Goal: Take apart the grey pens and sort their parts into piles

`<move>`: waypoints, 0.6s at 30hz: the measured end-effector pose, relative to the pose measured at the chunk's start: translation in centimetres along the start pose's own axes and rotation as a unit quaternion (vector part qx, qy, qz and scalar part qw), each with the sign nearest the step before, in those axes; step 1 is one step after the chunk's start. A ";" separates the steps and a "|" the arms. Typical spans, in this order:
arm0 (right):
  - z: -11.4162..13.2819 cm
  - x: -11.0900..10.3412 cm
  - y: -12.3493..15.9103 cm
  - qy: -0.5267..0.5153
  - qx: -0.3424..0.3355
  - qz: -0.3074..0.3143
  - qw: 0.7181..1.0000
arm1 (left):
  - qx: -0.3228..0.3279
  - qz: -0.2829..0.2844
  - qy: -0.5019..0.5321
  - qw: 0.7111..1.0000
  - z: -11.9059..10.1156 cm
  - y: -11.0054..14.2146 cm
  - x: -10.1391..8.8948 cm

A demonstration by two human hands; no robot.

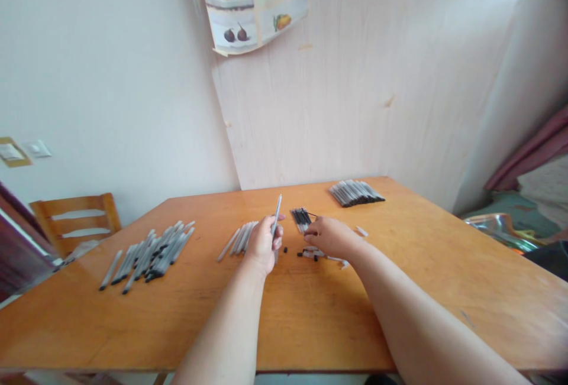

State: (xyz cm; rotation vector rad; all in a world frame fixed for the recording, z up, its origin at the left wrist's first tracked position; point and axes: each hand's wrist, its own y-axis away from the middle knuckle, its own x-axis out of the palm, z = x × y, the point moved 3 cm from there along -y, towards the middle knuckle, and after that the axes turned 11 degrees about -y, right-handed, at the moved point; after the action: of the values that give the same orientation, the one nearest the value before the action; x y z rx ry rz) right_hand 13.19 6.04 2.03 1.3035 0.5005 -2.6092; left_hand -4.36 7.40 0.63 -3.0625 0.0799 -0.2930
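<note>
My left hand (264, 247) is closed around a pale pen barrel (276, 210), which points up and away with its tip above my fingers. Just right of it, my right hand (331, 236) is lowered with fingers curled together over small parts; whatever its fingertips grip is hidden. A thin dark stick (309, 212) shows just beyond that hand, beside a row of dark pen refills (300, 218). Under and near my right hand lie small black and white caps (310, 252). Beside my left hand, several pale barrels (239, 238) lie side by side, partly covered by it.
On the wooden table (310, 326), a loose heap of black-ended pens (153, 252) lies at left. A neat stack of similar pens (356, 193) sits at the back right. A wooden chair (82, 219) stands beyond the left edge; the wall (319, 113) borders the back.
</note>
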 end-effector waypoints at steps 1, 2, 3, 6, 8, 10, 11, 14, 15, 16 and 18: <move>0.2 0.1 0.1 0.004 0.001 0.008 1.000 | 0.000 -0.006 0.003 1.000 0.0 0.0 -0.1; 0.3 0.1 0.1 0.005 0.003 0.012 1.000 | -0.001 -0.013 0.006 1.000 0.0 -0.1 -0.1; 0.4 0.0 0.2 0.003 0.005 0.012 1.000 | -0.004 -0.020 0.009 1.000 0.0 -0.1 -0.2; 0.7 -0.1 0.0 -0.026 0.010 -0.026 0.999 | -0.017 -0.039 0.012 0.999 0.0 0.0 -0.3; 1.0 0.1 -0.2 -0.068 -0.002 -0.055 0.996 | -0.021 -0.044 0.016 0.999 -0.1 0.0 -0.2; 1.5 0.7 -0.4 -0.134 -0.019 -0.059 0.989 | -0.019 -0.043 0.023 0.999 -0.2 0.1 -0.1; 1.7 1.2 -0.4 -0.173 -0.022 -0.049 0.983 | -0.016 -0.040 0.027 0.999 -0.3 0.2 0.0; 2.3 2.7 -0.3 -0.292 0.000 0.000 0.956 | -0.002 -0.024 0.029 0.999 -0.4 0.3 0.4; 2.5 3.0 -0.2 -0.325 0.012 0.012 0.946 | 0.005 -0.017 0.028 0.999 -0.4 0.4 0.5; 2.7 3.3 -0.1 -0.353 0.022 0.016 0.935 | 0.011 -0.011 0.026 1.000 -0.4 0.4 0.6; 2.8 3.6 -0.1 -0.392 0.033 0.009 0.919 | 0.023 -0.002 0.024 0.999 -0.3 0.5 0.6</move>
State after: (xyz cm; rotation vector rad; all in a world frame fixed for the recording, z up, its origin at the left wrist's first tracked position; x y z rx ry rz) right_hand 8.93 5.07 0.71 0.1819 0.2492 -2.8377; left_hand -3.83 6.83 1.03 -3.0104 0.0684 -0.3642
